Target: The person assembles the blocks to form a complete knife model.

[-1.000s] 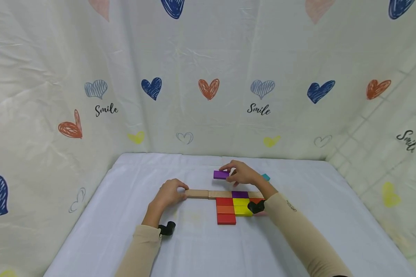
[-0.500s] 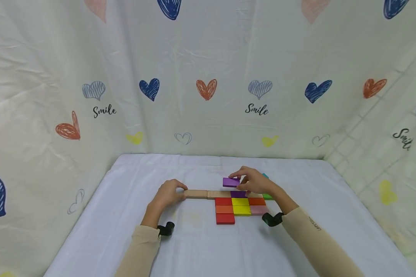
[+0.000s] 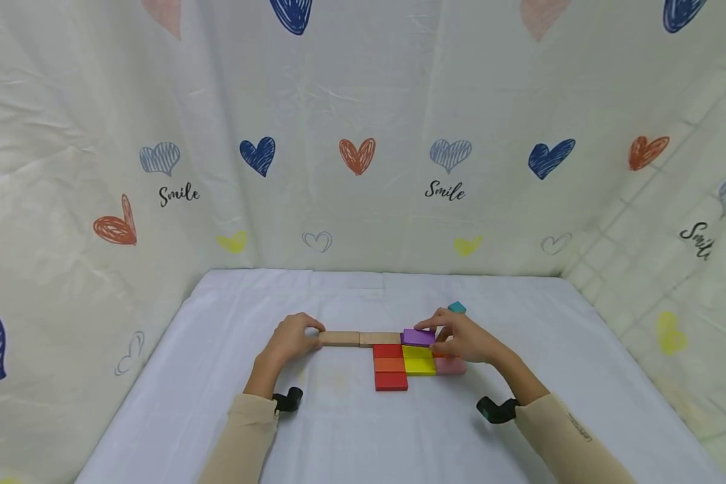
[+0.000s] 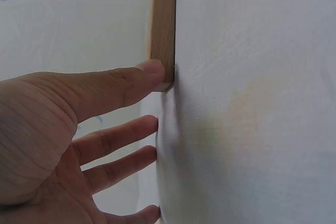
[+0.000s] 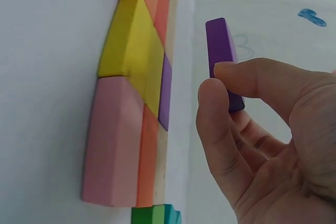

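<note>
My right hand (image 3: 467, 337) pinches a purple block (image 3: 419, 337) between thumb and fingers. In the right wrist view it hangs apart from and above a flat layout that includes another purple block (image 5: 165, 93). At the left end of a row of wooden blocks, my left hand (image 3: 290, 338) pinches the end wooden block (image 3: 339, 339), its thumb on the block's end in the left wrist view. A second wooden block (image 3: 380, 338) adjoins it. Red (image 3: 391, 382), yellow (image 3: 419, 367) and pink blocks (image 3: 450, 366) lie against the row's near side. The right hand hides part of the layout.
A teal block (image 3: 457, 307) lies behind the right hand, with a green block (image 5: 147, 215) close to the layout's right end. White cloth (image 3: 339, 437) covers the table. A heart-printed curtain (image 3: 363, 202) stands behind and at the sides.
My right hand has carried the purple block rightward and toward me, from behind the wooden row to over the lying purple block. The left hand has stayed at the row's end.
</note>
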Motion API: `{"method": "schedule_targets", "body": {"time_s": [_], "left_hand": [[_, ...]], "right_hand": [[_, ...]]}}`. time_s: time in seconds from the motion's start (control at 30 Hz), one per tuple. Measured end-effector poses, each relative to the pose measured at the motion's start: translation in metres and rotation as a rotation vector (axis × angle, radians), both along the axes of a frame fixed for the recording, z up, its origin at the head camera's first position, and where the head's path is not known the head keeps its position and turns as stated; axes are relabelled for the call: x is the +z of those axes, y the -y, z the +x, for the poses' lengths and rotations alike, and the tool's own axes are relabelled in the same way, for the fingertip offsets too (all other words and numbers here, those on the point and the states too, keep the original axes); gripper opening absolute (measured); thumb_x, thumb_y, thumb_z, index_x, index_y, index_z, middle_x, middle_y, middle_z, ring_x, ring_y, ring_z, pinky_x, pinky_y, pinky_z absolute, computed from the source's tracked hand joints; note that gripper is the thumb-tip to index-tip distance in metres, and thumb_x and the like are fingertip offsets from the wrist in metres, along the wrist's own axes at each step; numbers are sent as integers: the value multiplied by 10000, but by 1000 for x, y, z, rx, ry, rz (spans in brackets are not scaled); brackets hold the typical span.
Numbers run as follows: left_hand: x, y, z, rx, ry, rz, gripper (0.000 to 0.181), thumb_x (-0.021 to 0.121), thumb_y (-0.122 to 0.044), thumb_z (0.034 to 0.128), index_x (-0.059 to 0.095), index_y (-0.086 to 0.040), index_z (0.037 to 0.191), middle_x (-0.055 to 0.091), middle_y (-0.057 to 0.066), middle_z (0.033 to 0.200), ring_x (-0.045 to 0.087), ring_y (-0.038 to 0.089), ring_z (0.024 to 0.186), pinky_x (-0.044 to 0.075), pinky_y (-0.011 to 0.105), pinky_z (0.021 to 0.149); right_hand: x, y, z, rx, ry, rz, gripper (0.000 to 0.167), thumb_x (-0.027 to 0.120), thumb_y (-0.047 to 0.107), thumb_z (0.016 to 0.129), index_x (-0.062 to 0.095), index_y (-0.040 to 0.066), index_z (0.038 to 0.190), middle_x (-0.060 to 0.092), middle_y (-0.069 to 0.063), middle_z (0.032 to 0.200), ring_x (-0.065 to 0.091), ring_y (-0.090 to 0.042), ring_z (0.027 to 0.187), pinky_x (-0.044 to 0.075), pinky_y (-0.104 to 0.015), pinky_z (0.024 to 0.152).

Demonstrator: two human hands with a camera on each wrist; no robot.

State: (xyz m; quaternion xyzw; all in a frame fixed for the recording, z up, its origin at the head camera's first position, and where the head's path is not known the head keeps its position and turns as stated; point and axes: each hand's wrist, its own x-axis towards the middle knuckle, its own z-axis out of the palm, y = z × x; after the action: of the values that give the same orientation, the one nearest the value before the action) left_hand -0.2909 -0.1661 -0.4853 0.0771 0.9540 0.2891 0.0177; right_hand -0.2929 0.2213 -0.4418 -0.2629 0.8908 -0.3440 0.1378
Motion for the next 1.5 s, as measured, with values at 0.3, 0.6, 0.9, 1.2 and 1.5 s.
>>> {"method": "schedule_targets", "body": {"time_s": [0.3,0.6,0.9,1.2,1.5], "left_hand": [[-1,1,0,-4,4,-8,246,825,-152,851,801,-173,1095,696,108,1296,608,346,1277,478,544,1066],[0,0,1,-9,1,-8,238,822,-157,855,802,-181,1091,700,106,1289,613,341,1267,486,543,1050],[1,0,1,0,14,1,243,818,-147,856,801,-178,1097,696,106,1299,606,341,1274,477,545,1059],[1,0,1,2,12,-5,241,822,-148,853,802,-176,1091,696,105,1298,601,344,1282,470,550,1070],[0,-1,-2,9,19,-7,240,817,-162,860,800,-183,1099,693,97,1305,599,336,1288,466,555,1075]], "right_hand": [[-13,-10,23,4,100,-69,415,747,113,921,669,133,1329,551,-114,1135,669,-227,728,606,-322,610],[-25,-10,37,16,92,-83,373,756,74,904,687,167,1258,565,-106,1091,662,-211,713,616,-360,606],[-28,-10,44,24,95,-53,337,776,104,892,707,175,1214,556,-103,1026,643,-164,667,599,-313,594],[-32,-9,47,23,91,-26,339,797,116,870,729,193,1193,581,-81,1014,635,-141,691,583,-290,584],[-34,-5,48,-12,56,15,354,832,125,839,730,185,1172,620,-32,961,615,-139,725,568,-293,552]]}}
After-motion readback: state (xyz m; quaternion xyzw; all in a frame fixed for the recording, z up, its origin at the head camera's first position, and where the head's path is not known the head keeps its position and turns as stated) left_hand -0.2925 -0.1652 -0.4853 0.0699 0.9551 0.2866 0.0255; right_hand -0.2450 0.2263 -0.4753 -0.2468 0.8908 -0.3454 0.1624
